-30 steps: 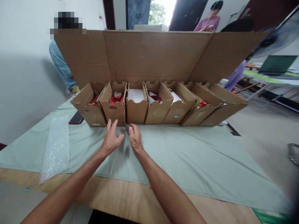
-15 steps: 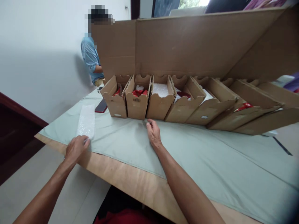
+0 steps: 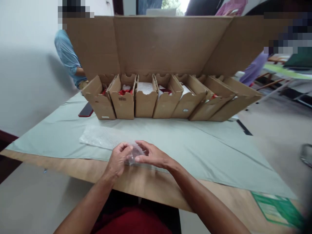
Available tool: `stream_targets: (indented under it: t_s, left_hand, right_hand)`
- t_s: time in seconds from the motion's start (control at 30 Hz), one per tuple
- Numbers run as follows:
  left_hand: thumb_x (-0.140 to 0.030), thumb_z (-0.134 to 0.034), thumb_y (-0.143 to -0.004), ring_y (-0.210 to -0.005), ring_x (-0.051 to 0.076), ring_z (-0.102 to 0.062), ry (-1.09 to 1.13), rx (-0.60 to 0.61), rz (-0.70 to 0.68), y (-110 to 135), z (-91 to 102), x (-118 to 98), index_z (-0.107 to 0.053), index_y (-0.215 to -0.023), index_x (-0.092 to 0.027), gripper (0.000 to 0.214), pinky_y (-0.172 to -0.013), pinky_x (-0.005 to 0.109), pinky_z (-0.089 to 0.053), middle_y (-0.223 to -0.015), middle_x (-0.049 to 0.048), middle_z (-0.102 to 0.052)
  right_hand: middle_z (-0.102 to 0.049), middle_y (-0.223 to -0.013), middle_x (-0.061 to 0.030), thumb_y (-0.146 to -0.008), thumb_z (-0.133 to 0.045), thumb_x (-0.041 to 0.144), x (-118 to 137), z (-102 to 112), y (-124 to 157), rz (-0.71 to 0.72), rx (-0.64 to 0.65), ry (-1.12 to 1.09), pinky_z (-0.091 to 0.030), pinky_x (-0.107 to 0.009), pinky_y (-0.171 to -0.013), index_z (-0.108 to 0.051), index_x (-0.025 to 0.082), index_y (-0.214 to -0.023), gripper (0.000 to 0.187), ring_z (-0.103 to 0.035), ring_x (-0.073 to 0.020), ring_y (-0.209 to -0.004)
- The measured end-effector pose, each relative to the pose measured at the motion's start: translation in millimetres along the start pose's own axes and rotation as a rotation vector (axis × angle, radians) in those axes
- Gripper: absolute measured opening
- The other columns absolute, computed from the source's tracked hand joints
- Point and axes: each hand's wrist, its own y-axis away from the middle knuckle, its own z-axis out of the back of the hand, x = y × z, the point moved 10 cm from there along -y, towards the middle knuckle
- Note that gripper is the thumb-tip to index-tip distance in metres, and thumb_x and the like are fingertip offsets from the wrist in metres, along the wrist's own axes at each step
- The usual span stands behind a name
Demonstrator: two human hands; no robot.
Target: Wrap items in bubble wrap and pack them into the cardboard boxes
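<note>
One bubble wrap sheet [image 3: 102,138], clear, end crumpled

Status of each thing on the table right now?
bubble wrap, near end pinched, rest flat on cloth
left hand, shut on bubble wrap
right hand, shut on bubble wrap
big carton, flap up
small boxes, tops open
phone, lying flat

The left hand [image 3: 118,160] and the right hand [image 3: 153,156] are meeting in front of the body, knuckles up and fingertips almost touching. The left fingers [image 3: 126,150] are curling inward against the thumb, while the right thumb and forefinger are pinching shut. The bare left forearm [image 3: 85,208] is reaching in from the lower left, and the bare right forearm [image 3: 202,201] is converging from the lower right.
</note>
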Motion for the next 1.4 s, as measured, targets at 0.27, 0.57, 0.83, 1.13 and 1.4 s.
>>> stream_targets:
  t_s: [0.27,0.57,0.83,1.13,1.4]
  left_hand:
    - [-0.047,-0.083,-0.067,-0.068,0.014,-0.061,0.101,0.180,0.113,52,-69.0,54,-0.064,-0.069,-0.018,0.035,-0.071,0.026,-0.052,-0.068,-0.0008,-0.064]
    - [-0.046,-0.065,-0.090,-0.083,0.020,-0.073,-0.408,1.012,0.422,170,-129.8,68,-0.077,-0.112,-0.022,0.034,-0.077,0.032,-0.056,-0.105,0.0086,-0.079]
    - [-0.039,-0.052,-0.096,-0.114,0.027,-0.068,-0.965,0.547,-0.373,56,-92.8,-50,-0.075,-0.114,-0.025,0.032,-0.099,0.044,-0.055,-0.118,0.0071,-0.077]
    - [-0.030,-0.048,-0.099,-0.150,0.033,-0.039,-1.413,0.477,-0.872,40,-90.4,14,-0.050,-0.143,-0.021,0.045,-0.119,0.056,-0.038,-0.159,0.0166,-0.046]
    - [-0.046,-0.042,-0.100,-0.156,0.034,-0.028,-1.515,0.513,-0.804,16,-80.6,34,-0.036,-0.155,-0.012,0.064,-0.127,0.055,-0.019,-0.165,0.0202,-0.035]
  right_hand:
    - [-0.073,-0.072,-0.0044,-0.090,-0.054,0.051,-37,95,59,0.000,-0.464,0.005,-0.051,-0.029,-0.065,-0.069,0.018,-0.076,0.038,-0.065,-0.0173,-0.065]
    - [-0.072,-0.074,-0.0010,-0.081,-0.062,0.031,-52,150,65,-0.002,-0.608,0.257,-0.048,-0.031,-0.070,-0.072,0.021,-0.073,0.016,-0.065,-0.0193,-0.072]
    - [-0.078,-0.083,-0.0004,-0.083,-0.071,0.028,-49,152,70,-0.008,-0.496,0.487,-0.050,-0.034,-0.076,-0.078,0.026,-0.089,0.009,-0.069,-0.0226,-0.079]
    - [-0.057,-0.149,-0.0153,-0.093,-0.065,0.032,-12,154,107,0.068,-0.776,0.895,-0.041,-0.059,-0.108,-0.057,0.020,-0.142,0.051,-0.054,-0.0378,-0.132]
    - [-0.046,-0.161,-0.0126,-0.099,-0.056,0.042,-35,42,67,0.133,-0.264,1.004,-0.034,-0.052,-0.120,-0.049,0.022,-0.151,0.056,-0.041,-0.0310,-0.149]
